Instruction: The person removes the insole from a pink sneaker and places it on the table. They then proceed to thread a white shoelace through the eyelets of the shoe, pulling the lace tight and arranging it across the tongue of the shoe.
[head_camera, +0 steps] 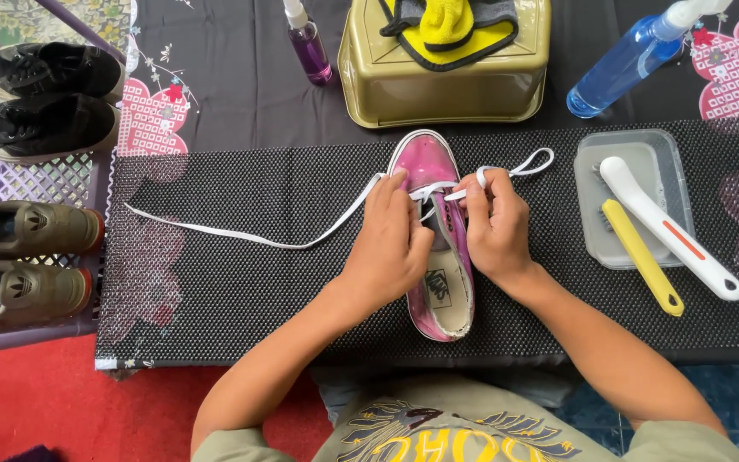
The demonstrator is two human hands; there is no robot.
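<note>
While left hand hides eyelets | pink shoe | both hands' fingers pinching white lace

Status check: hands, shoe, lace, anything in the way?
Left hand steadies pink shoe. Right hand pinches white lace at the eyelets. Brush tray sits apart, nothing blocking.

Single head view, looking steeply down, close over black mat, wearer's chest at bottom edge.

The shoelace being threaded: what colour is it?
White; the shoelace shows best in the head view, against the black mat.
</note>
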